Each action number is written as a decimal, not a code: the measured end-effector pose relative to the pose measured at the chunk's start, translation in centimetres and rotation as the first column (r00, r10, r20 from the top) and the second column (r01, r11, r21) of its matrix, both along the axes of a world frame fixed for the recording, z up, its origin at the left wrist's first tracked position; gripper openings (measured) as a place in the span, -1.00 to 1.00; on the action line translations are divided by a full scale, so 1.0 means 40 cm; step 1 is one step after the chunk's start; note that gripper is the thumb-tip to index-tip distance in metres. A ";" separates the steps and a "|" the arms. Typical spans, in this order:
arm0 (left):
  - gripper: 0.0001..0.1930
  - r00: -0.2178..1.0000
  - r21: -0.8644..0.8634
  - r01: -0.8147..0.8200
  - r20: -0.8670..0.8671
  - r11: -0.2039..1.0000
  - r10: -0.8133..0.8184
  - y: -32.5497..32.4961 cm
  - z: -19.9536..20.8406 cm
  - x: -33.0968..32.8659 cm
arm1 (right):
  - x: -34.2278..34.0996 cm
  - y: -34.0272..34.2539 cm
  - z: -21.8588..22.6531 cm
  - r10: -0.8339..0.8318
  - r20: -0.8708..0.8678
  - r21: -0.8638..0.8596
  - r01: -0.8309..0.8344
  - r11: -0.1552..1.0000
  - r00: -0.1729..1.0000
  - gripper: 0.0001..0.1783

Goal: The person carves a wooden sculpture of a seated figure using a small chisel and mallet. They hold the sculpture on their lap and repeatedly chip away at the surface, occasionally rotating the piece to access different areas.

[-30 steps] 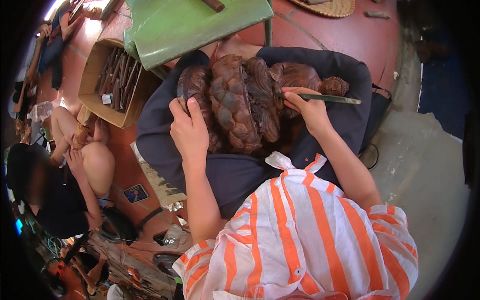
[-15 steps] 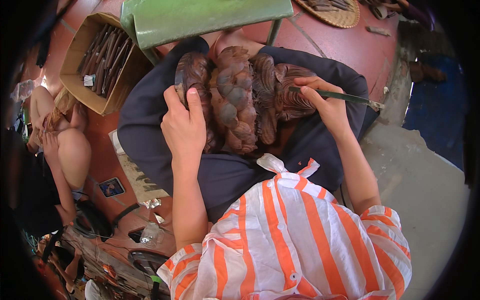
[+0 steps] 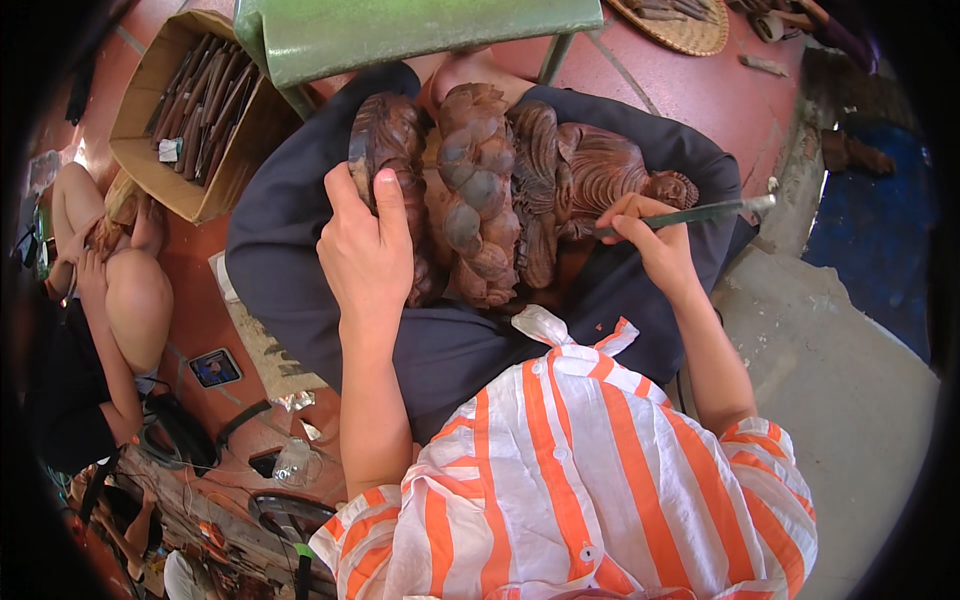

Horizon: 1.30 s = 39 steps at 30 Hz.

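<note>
A carved dark-brown wooden Buddha statue [image 3: 597, 170] lies on its side across my lap, its curly head toward the right and its petalled base toward the left. My left hand [image 3: 368, 235] is closed around the rim of the base, thumb on top. In my right hand [image 3: 648, 236] is a slim, flat, dark-green chisel-like tool [image 3: 700, 212], pinched like a pencil. Its pale end points right, past the statue's head; its other end lies near the carved robe, by my fingertips. Whether that end touches the wood I cannot tell.
A green stool [image 3: 420, 40] stands ahead of my lap. At the left, a cardboard box [image 3: 130, 130] holds several long wooden-handled tools. Beyond it another person's hands [image 3: 95, 265] hold a light wooden piece. A woven tray [image 3: 690, 38] lies at the far right, a phone [image 3: 215, 368] on the floor.
My right hand has moved down and slightly right with the tool, off the statue's upper body. The statue's head and chest now show. My left hand stays on the base.
</note>
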State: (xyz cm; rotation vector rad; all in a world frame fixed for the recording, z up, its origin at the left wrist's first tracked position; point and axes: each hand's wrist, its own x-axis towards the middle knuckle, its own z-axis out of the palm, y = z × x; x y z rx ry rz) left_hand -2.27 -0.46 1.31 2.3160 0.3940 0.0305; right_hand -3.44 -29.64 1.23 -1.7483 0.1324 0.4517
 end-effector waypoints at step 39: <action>-0.65 0.998 -0.039 0.045 -0.039 0.998 -0.046 0.019 -0.001 0.021 | 0.077 -0.050 0.052 -0.408 0.352 -0.088 0.463 0.882 0.843 -0.62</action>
